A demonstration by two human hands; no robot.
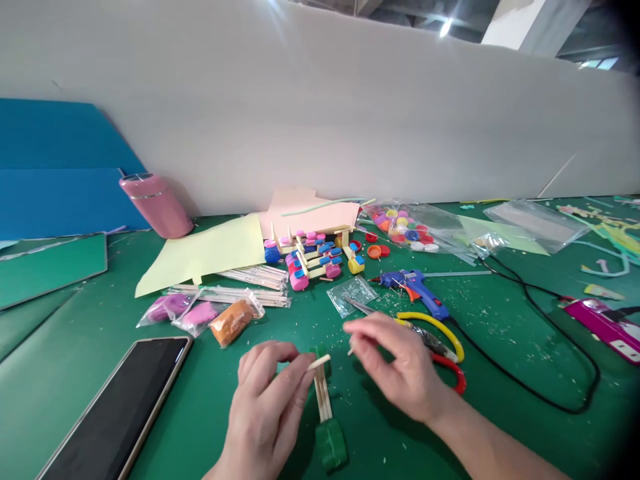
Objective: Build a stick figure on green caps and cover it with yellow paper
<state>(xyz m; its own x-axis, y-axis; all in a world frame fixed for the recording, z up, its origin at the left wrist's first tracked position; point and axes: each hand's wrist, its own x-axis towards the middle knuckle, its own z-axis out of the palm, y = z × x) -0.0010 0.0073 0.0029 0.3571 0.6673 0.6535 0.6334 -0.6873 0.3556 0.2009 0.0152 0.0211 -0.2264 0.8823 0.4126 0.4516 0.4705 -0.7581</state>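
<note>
The left hand (273,408) has its grip closed in a pinch on a short pale stick (321,362), held by its left end, so that the free end points right, towards the right hand (400,363). The stick's long axis runs mostly left to right, its free end slightly farther away. In the view it crosses the far part of a green-ended frame (324,397), whose paired sticks run near to far on the counter (200,407). The frame lies between the hands, nearer the left; its near green block (331,445) is fully in sight, while the left fingers and the stick partly hide the far one.

The right hand is to the right of the frame, thumb and fingers bent and almost together. A small pale tip (351,351) shows by the thumb; whether the grip has hold of it, I cannot tell.

Beyond the right hand are scissors (457,347) with yellow and red handles and a blue glue gun (417,290). A small clear bag (350,295) and a cluster of coloured pieces (315,259) lie farther off, with a phone (117,407) at near left.
</note>
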